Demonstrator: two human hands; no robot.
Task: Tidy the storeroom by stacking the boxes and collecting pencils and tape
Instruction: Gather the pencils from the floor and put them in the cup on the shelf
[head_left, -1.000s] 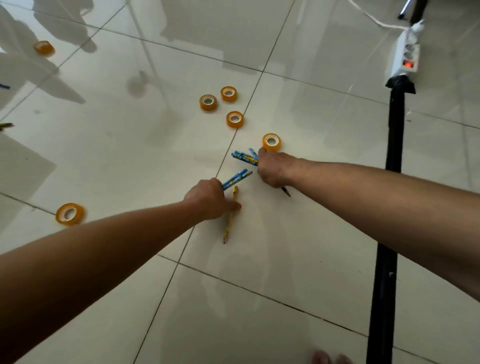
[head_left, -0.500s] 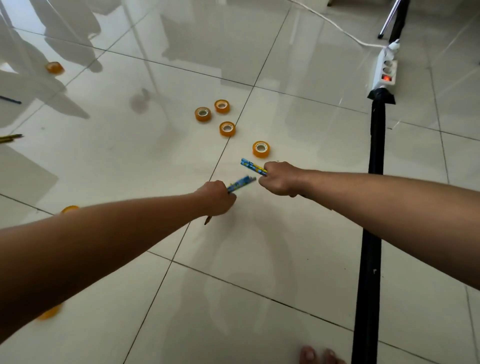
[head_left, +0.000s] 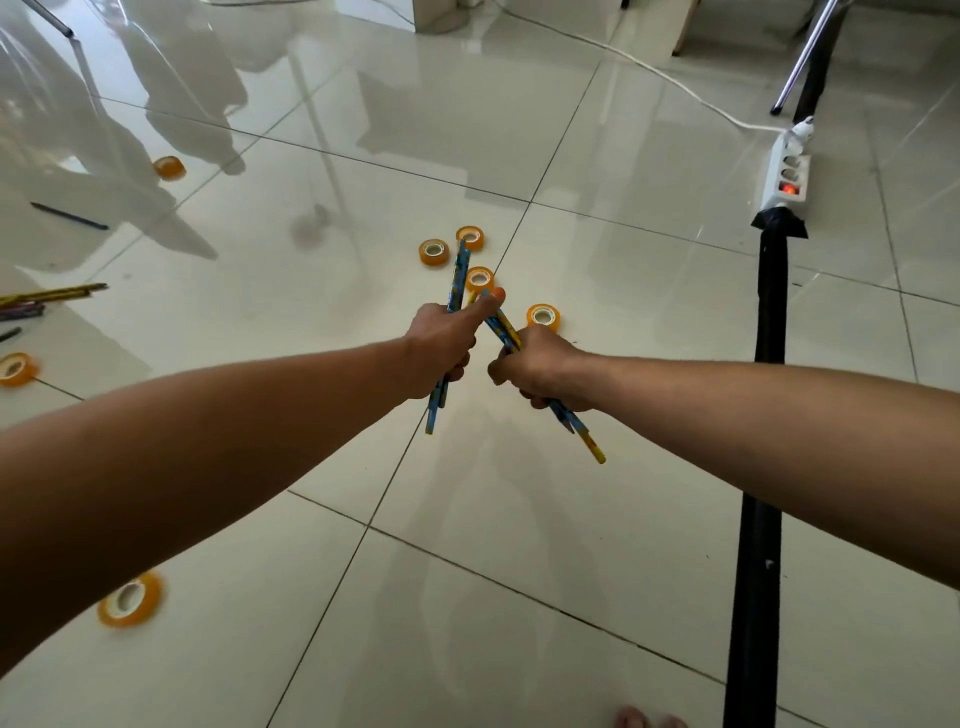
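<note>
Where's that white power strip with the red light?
In the head view the power strip lies on the floor at upper right, at the top of the black pole.

Blue patterned pencils (head_left: 457, 280) stand near upright in the left hand's (head_left: 441, 345) grip; another bunch (head_left: 582, 436) slants through the right hand (head_left: 540, 371). Four orange tape rolls (head_left: 543, 316) lie flat on the floor beyond, others scattered left.

- Middle lengths of blue pencils (head_left: 457, 280) hidden inside left hand (head_left: 441, 345); exact count unclear.
- Pencil bundle (head_left: 584, 439) likewise covered by right hand (head_left: 540, 371) (fingers curled underneath, unseen).
- Tape roll (head_left: 130, 600) at lower left blurred.
- Pencil pile (head_left: 52, 295) cut by left edge.
- Toes (head_left: 649, 719) cropped at bottom edge.
- Black pole (head_left: 756, 519) cut off below.
</note>
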